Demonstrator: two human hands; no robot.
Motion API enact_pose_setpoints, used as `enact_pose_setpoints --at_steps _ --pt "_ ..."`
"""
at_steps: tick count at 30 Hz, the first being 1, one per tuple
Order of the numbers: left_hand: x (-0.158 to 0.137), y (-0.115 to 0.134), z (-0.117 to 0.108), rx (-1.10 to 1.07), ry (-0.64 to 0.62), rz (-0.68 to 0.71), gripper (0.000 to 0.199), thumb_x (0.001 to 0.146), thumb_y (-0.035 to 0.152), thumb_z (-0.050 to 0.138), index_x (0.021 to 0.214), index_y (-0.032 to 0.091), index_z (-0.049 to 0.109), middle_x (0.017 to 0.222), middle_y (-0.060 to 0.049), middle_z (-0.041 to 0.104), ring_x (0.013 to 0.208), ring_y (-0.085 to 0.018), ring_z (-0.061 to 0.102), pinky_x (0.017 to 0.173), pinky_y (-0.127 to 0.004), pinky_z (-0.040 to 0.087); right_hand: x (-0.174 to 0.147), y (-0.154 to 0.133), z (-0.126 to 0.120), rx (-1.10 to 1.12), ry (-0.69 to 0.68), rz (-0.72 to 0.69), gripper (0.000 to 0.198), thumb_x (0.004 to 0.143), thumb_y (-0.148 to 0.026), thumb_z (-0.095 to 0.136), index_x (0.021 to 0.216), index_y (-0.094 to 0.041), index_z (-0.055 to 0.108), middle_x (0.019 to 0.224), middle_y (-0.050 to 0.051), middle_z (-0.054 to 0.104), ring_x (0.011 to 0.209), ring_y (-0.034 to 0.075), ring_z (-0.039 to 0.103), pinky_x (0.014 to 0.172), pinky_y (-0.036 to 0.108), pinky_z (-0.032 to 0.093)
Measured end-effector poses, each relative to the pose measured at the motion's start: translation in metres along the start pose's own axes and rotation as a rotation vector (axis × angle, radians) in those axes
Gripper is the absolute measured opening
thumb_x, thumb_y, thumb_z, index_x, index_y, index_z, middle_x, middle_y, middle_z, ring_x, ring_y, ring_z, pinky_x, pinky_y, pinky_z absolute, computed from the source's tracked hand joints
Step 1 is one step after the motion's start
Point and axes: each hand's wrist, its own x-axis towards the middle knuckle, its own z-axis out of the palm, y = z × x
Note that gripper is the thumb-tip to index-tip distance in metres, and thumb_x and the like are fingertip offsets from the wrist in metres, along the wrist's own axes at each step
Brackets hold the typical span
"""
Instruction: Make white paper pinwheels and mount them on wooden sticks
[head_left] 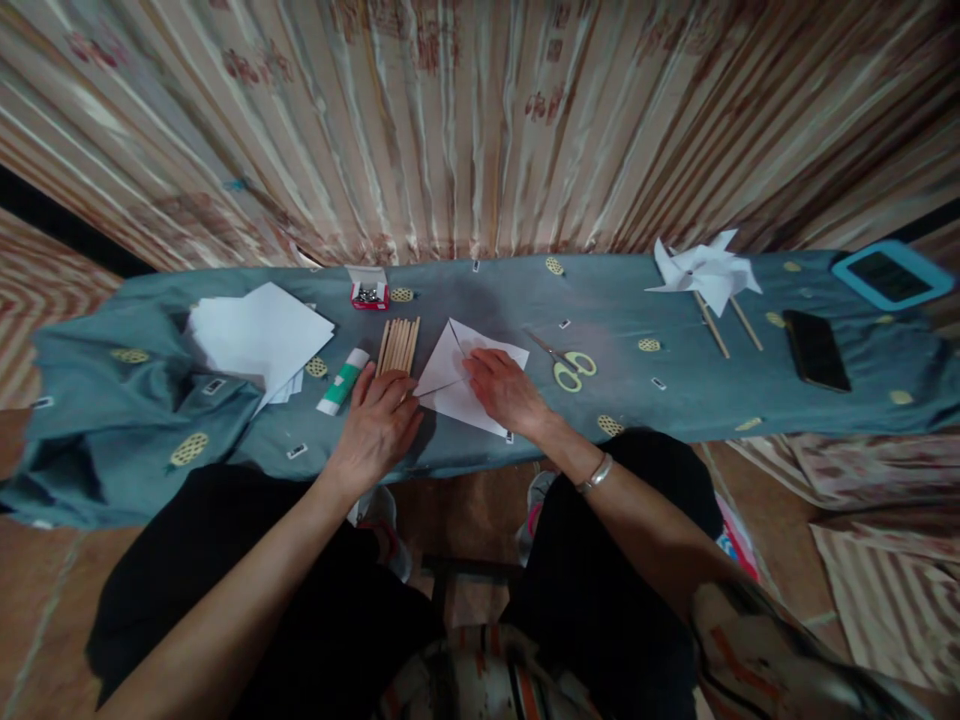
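“Laying the right hand [504,385] on the white paper square [461,402], in front on the blue cloth [615,310]. Bending the fingers and bunching them close together.”

“Pinching the paper?”

“Touching it, but hiding the fingertips, so can't tell about pinching.”

“And doing what with the left hand [380,422]?”

“Resting it by the paper's left corner, near the thin wooden sticks [399,345]. Bending those fingers too, with small gaps between. Can't tell about holding that corner.”

“Working on which step?”

“Pressing and shaping the paper, probably. Showing dark lines [442,387] running in from two corners, maybe cuts or folds. Seeing the scissors [561,361] lying flat, off to the right of the paper.”

“Needing what for the next move?”

“Calling for soft hands, most likely: holding the square flat, watching those lines and not tearing anything. Maybe starting with one loose corner.”
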Motion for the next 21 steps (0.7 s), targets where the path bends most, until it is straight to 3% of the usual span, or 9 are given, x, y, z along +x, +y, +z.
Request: enact_pose_setpoints --at_steps 4,8,12,17,21 --pt "0.012 0.018 0.009 -0.089 -0.016 0.025 0.027 0.093 0.023 0.047 0.116 0.016 0.061 0.118 -0.012 0.066 0.121 -0.028 0.054 0.111 -0.056 0.033 0.004 0.023 -0.023 0.118 0.193 0.13 0.037 0.094 -0.025 0.043 0.127 -0.017 0.059 0.134 0.012 0.058 0.126 0.025 0.05 0.109 0.049 0.04" --pt "0.028 0.036 0.025 -0.197 -0.076 0.069 0.039 0.095 0.028 0.046 0.13 0.013 0.051 0.137 -0.015 0.056 0.134 -0.029 0.044 0.113 -0.054 0.03 0.006 0.054 -0.043 0.206 0.335 0.375 0.032 0.089 -0.024 0.048 0.116 -0.017 0.065 0.115 0.011 0.07 0.106 0.025 0.064 0.097 0.045 0.049" --pt "0.039 0.047 0.036 -0.232 -0.154 0.093 0.049 0.094 0.035 0.048 0.137 0.012 0.045 0.147 -0.017 0.046 0.141 -0.031 0.033 0.115 -0.054 0.027 0.005 0.062 -0.042 0.225 0.276 0.456 0.032 0.085 -0.025 0.056 0.114 -0.017 0.066 0.112 0.01 0.071 0.102 0.025 0.065 0.094 0.044 0.051" --pt "0.039 0.049 0.042 -0.239 -0.207 0.061 0.051 0.095 0.037 0.046 0.137 0.008 0.045 0.147 -0.022 0.043 0.141 -0.031 0.034 0.114 -0.054 0.029 0.005 0.051 -0.025 0.15 0.134 0.351 0.052 0.076 -0.028 0.07 0.125 -0.016 0.058 0.128 0.014 0.062 0.121 0.03 0.055 0.105 0.05 0.041" --pt "0.038 0.049 0.044 -0.223 -0.214 0.063 0.053 0.094 0.037 0.047 0.135 0.004 0.046 0.146 -0.023 0.044 0.139 -0.032 0.036 0.114 -0.052 0.029 0.006 0.045 -0.016 0.119 0.126 0.333 0.059 0.074 -0.031 0.073 0.127 -0.011 0.056 0.13 0.017 0.06 0.122 0.031 0.052 0.106 0.048 0.04"
